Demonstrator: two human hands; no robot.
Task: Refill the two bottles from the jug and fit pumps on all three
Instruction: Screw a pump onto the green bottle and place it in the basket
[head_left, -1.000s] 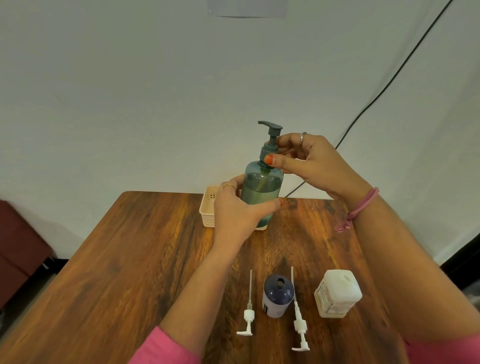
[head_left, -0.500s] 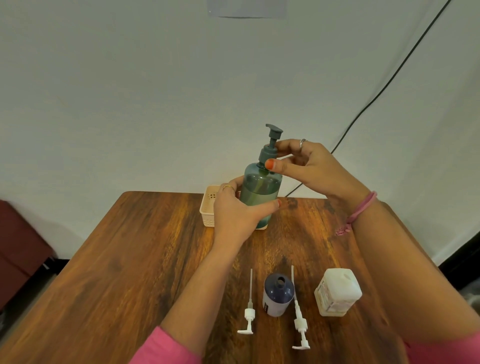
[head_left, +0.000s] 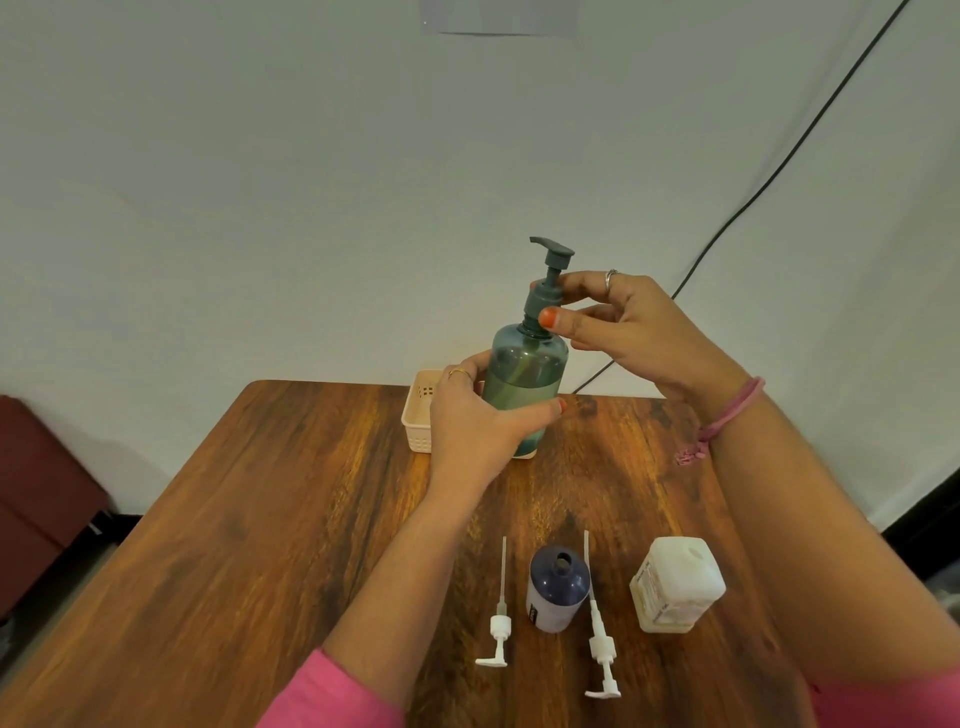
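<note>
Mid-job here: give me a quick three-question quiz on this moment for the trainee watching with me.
1. True or false: the green pump bottle is standing on the table.
2. Which part does the right hand pinch? A) the pump collar B) the nozzle head C) the bottle's base
3. Fill in: the number of loose white pumps lying beside the open navy bottle is ____.

Key: 1 false, the left hand holds it raised above the table; 2 A; 3 two, the other on its right.
</note>
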